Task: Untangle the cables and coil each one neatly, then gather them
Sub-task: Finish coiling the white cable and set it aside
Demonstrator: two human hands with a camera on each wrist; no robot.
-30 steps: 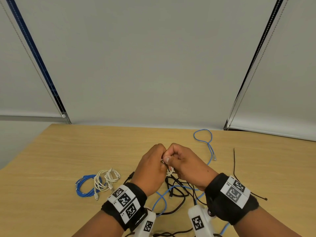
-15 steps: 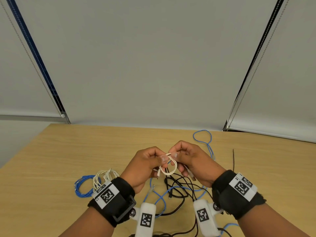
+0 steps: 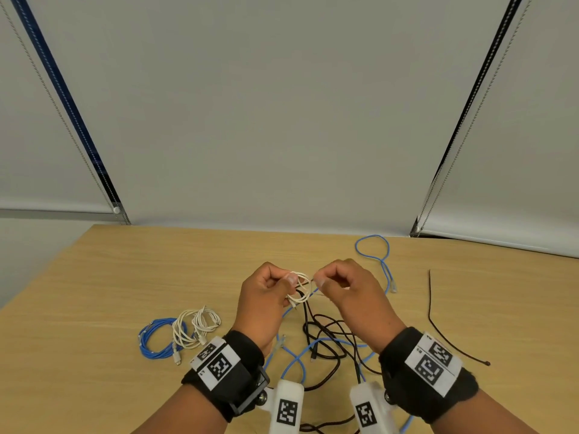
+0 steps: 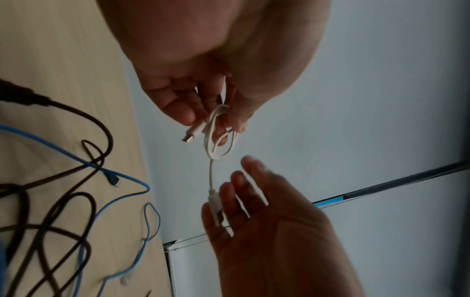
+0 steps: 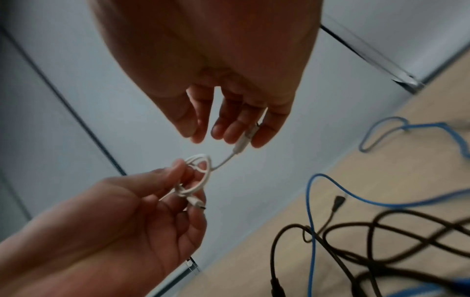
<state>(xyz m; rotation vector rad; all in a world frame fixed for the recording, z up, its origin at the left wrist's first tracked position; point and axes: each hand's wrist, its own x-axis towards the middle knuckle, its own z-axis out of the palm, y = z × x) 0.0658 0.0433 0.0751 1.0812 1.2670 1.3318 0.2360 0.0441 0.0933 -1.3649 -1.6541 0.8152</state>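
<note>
Above the table, my left hand (image 3: 275,285) pinches a short white cable (image 3: 301,289) wound into a small coil (image 4: 219,140); one plug (image 4: 192,134) sticks out below the fingers. My right hand (image 3: 332,281) pinches the cable's other plug (image 5: 242,141) a little to the right, with the free end stretched between the hands. Below them on the table lies a tangle of black cable (image 3: 326,343) and blue cable (image 3: 297,358). The blue cable's far loop (image 3: 372,250) reaches toward the back edge.
A coiled blue cable (image 3: 153,339) and two coiled white cables (image 3: 195,328) lie together at the left. A thin black cable tie (image 3: 438,321) lies at the right. The wooden table (image 3: 125,277) ends at grey roller blinds behind.
The hands have drawn apart from a joined position. The white cable now shows as a small coil in the left hand, its end held out by the right.
</note>
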